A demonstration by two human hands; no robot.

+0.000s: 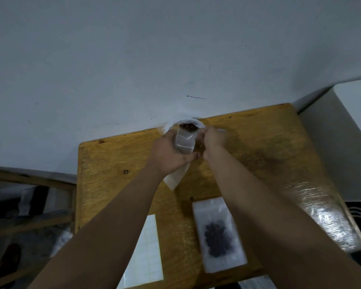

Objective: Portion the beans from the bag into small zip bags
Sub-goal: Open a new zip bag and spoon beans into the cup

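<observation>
Portioning at far edge of table

Left hand point(171, 153) is curled round a small zip bag point(183, 142) at the table's point(113, 163) far edge. Dark beans point(189, 127) show in an open mouth just above it. Right hand point(214, 140) pinches the plastic rim point(203, 129) beside that mouth. A filled zip bag point(218, 234) lies flat near the near edge, with a label sheet point(146, 253) to its left.

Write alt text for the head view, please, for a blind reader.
The left hand grips an open plastic bag of dark beans at the far edge of a wooden table while the right hand pinches its rim. Nearer, a small zip bag holding beans lies beside a sheet of white labels.
</observation>
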